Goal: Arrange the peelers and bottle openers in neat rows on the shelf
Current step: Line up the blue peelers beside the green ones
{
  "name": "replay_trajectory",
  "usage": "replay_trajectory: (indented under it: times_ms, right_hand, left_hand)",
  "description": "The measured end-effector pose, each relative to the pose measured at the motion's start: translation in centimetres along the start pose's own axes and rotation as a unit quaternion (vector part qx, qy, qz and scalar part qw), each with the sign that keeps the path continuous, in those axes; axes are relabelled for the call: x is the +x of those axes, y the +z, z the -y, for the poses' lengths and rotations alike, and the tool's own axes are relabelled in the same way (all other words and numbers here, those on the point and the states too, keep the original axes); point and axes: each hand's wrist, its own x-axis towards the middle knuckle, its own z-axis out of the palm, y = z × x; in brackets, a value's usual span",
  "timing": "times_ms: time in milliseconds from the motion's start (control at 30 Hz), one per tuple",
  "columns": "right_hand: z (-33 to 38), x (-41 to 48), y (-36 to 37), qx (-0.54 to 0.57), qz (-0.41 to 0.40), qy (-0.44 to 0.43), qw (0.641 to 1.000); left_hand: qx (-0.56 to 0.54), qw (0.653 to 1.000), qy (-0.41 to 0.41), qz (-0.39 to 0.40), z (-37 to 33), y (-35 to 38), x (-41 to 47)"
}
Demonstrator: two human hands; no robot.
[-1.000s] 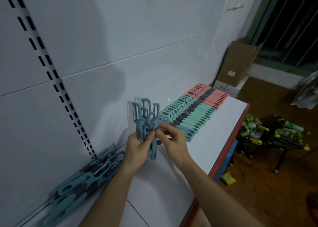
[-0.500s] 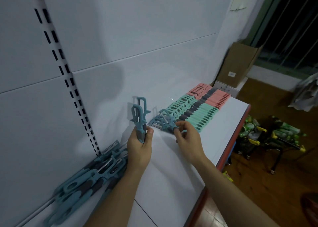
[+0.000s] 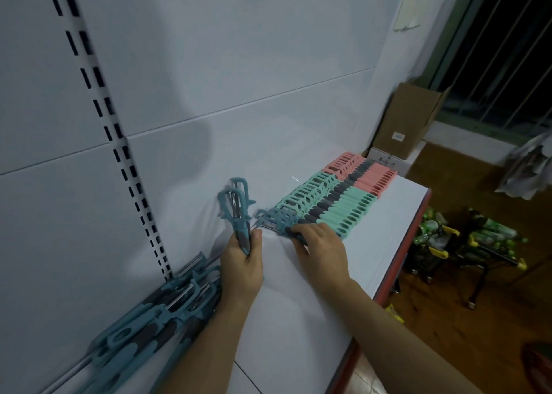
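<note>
My left hand grips a small bunch of blue peelers by their handles, blades pointing up. My right hand lies on a blue peeler flat on the white shelf, at the near end of a tidy row. That row runs away from me: blue, then mint green peelers, then pink ones at the far end. A loose heap of blue peelers lies against the back panel at lower left.
The shelf has a red front edge on the right. A slotted upright runs up the white back panel. Past the shelf's end stand a cardboard box and a small white box. Carts with green bottles stand on the brown floor.
My right hand took one blue peeler from the bunch in my left hand, carried it right and laid it down at the near end of the row.
</note>
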Motion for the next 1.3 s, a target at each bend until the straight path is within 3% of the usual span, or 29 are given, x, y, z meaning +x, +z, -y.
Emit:
replay_trajectory:
  times_ms: [200,500,933,1100,1200,1300]
  right_hand:
    - [-0.4,-0.4,0.7,0.027,0.043,-0.031,0.998]
    - [-0.8,-0.5,1.2,0.002,0.049,0.012,0.999]
    - [-0.8,-0.5,1.3,0.017,0.037,0.002,0.999]
    - [0.1,-0.4,0.3,0.024,0.04,0.01,0.999]
    - [1.3,-0.1,-0.7,0.122,0.015,0.082,0.989]
    - [3.1,0.3,-2.1,0.35,0.05,0.187,0.916]
  left_hand:
    - [0.072,0.997,0.007,0.008,-0.7,0.3,0.0]
    - [0.116,0.992,-0.01,0.054,-0.8,0.4,0.4]
    - [0.133,0.984,-0.013,0.121,-0.5,0.2,1.1]
    - [0.101,0.989,-0.018,0.102,-0.3,0.1,1.0]
    - [0.026,0.993,-0.005,0.113,-0.7,-0.5,1.0]
    - [-0.063,0.97,0.026,0.233,-1.8,-1.4,0.8]
